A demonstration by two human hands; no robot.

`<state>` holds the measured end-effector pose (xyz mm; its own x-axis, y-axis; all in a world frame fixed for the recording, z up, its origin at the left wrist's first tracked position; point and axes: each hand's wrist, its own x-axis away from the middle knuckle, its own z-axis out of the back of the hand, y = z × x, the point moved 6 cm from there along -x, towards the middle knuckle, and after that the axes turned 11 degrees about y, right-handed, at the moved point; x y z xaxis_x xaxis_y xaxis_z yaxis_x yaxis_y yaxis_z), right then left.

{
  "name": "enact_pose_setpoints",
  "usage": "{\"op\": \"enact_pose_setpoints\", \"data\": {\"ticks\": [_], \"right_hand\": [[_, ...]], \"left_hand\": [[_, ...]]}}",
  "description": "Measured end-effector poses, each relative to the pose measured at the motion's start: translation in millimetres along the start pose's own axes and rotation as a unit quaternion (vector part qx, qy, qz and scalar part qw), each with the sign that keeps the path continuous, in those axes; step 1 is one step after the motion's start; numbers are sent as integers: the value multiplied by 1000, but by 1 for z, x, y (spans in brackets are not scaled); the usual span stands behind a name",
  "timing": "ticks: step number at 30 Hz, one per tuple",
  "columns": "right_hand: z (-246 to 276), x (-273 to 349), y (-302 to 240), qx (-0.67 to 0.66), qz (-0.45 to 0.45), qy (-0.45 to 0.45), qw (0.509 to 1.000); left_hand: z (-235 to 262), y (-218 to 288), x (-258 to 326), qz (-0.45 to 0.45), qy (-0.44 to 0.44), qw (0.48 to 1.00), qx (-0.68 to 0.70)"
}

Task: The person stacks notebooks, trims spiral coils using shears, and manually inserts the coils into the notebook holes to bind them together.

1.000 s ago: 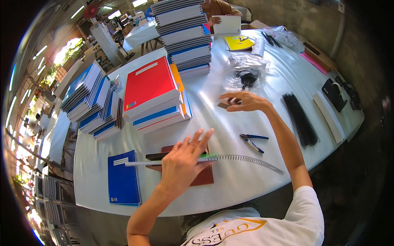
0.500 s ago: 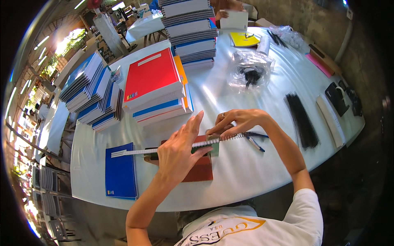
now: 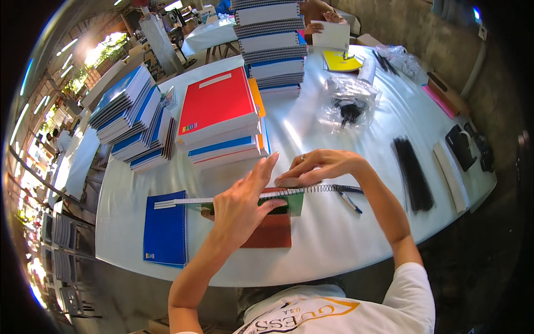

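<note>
My left hand (image 3: 239, 209) is wrapped over an unbound-looking notebook (image 3: 194, 201) standing on edge, thumb on the near side and fingers on the far side. A thin black spiral coil (image 3: 325, 188) runs along the notebook's top edge and sticks out to the right. My right hand (image 3: 322, 167) is closed, its fingertips pressed together on the coil where it meets the pages; the exact contact is partly hidden. Beneath lie a reddish-brown block (image 3: 270, 231) and a green cover (image 3: 295, 205). A pen (image 3: 350, 202) rests below the coil's free end.
A blue spiral notebook (image 3: 165, 228) lies at left. Behind stand a red-topped stack (image 3: 217, 103), slanting notebook piles (image 3: 130, 119) and a tall stack (image 3: 275, 55). Plastic wrap (image 3: 347, 103), a bundle of black coils (image 3: 413, 175) and a white roll (image 3: 450, 175) are rightward. Another person's hand (image 3: 316, 28) holds paper.
The view has shifted slightly, moving the background right and down. My right fingers have drawn closer together and slid a little left along the coil. My left hand keeps its grip.
</note>
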<state>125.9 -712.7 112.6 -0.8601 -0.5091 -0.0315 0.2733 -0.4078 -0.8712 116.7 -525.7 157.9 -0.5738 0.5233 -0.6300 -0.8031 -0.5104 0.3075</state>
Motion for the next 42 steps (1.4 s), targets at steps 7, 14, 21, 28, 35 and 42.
{"op": "enact_pose_setpoints", "data": {"ticks": [7, 14, 21, 28, 35, 42], "right_hand": [[0, -3, 8, -21, -24, 3, 999], [-5, -19, 6, -9, -31, 15, 999], [-14, -31, 3, -28, 8, -2, 1000], [-20, -50, -4, -131, 113, 21, 985], [-30, -70, -8, -75, 90, -9, 993], [-32, -80, -20, -73, 57, -4, 996]], "left_hand": [[-2, -2, 0, -3, -12, 1000, 4], [5, -9, -2, -12, -7, 1000, -23], [13, -21, -1, 9, -16, 1000, -22], [26, -38, 6, 9, -11, 999, -47], [37, -48, 8, 59, -28, 997, -33], [44, -61, 16, 34, -15, 997, -69]]}}
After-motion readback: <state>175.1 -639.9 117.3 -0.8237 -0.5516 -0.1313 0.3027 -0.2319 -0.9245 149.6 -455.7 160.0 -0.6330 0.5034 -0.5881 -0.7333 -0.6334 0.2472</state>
